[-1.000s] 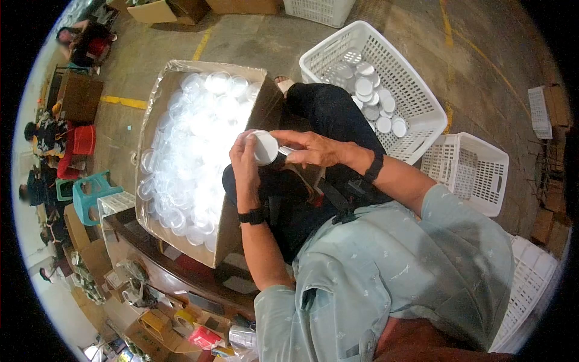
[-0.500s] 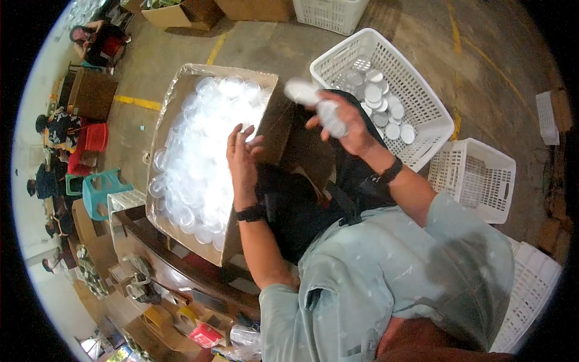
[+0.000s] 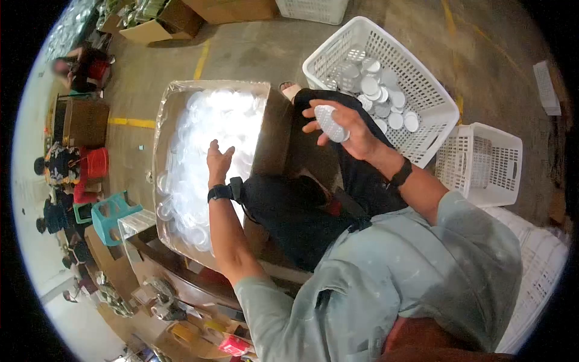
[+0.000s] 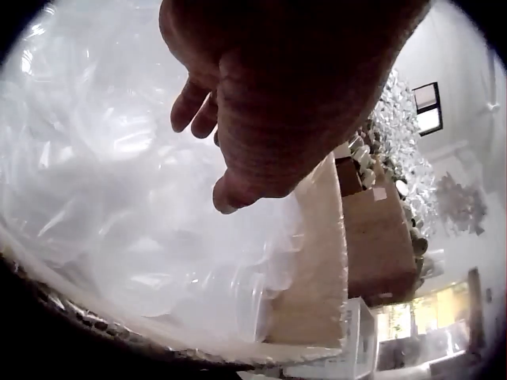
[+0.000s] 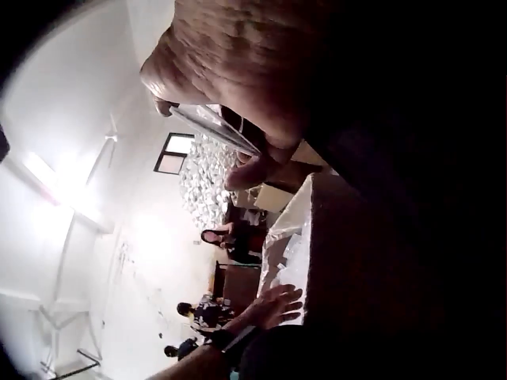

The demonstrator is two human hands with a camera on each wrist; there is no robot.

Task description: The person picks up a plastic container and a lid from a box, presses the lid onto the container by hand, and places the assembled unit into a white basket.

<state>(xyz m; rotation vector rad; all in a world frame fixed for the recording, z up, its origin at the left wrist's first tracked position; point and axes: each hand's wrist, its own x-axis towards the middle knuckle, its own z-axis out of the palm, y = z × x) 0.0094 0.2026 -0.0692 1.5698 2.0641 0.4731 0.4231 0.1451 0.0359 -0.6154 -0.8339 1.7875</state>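
In the head view my left hand (image 3: 218, 164) reaches over the cardboard box (image 3: 263, 130), thumb spread from the straight fingers. Beneath it lies a heap of clear, round plastic pieces (image 3: 187, 145), partly washed out by glare. The left wrist view has this hand (image 4: 269, 103) hanging above the same clear plastic (image 4: 119, 214), holding nothing visible. To the right of the box my right hand (image 3: 356, 130) is raised above the leg, gripping a round whitish lid (image 3: 330, 123) with a dotted face. From the right wrist, the lid (image 5: 214, 127) appears edge-on between fingers and thumb.
A white slotted basket (image 3: 422, 78) with several white and silvery discs (image 3: 371, 87) stands beyond the right hand. Another white basket (image 3: 506, 166) sits nearer on the right. At left are a teal stool (image 3: 114, 214), cartons (image 3: 87, 127) and seated people.
Both hands were together at a white round piece. They parted, and a blurred white disc left the right hand near the basket. The left hand then moved over the box; the right keeps the dotted lid.
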